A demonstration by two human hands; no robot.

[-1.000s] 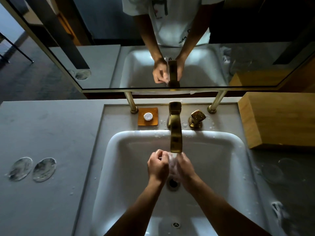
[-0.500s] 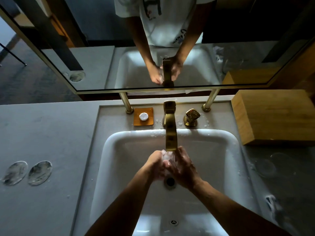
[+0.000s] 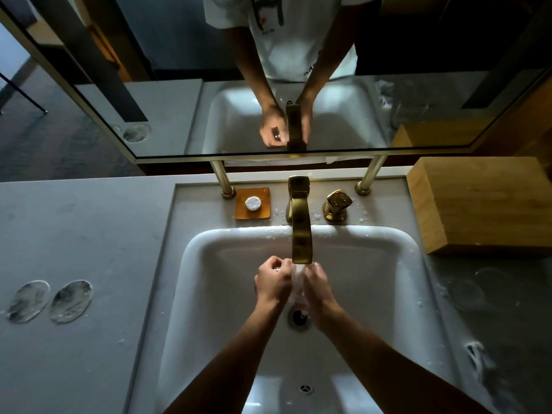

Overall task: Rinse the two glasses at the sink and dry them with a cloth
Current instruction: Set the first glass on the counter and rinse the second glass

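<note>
here, a grey counter [image 3: 83, 234] spans the whole width, with a large mirror [image 3: 185, 121] standing on two brass posts along its far edge. the mirror reflects the person's torso in a white shirt and both forearms. a white sink [image 3: 209, 264] is set in the middle of the counter. to the right, at the back, sits a big wooden block [image 3: 484, 204]. a brass faucet [image 3: 301, 228] reaches forward over the basin, and a thin stream of water [image 3: 298, 276] falls from its spout between the hands. both forearms come in from the bottom edge and meet under the spout, above the drain [image 3: 298, 318].

the left hand [image 3: 273, 283] has its fingers curled round something clear held at the stream, and a small glint shows at the fingertips. the right hand [image 3: 316, 286] is cupped against the other side of it, fingers bent inward. the glass [image 3: 294, 289] between them is almost wholly hidden by the fingers and water, so its shape cannot be made out.

on the left of the counter lie two round wet marks [image 3: 49, 301] side by side. behind the basin, a brass handle [image 3: 337, 203] stands right of the faucet, and an amber soap dish [image 3: 252, 203] with a small white soap [image 3: 253, 203] sits left of it. droplets speckle the rim.
</note>
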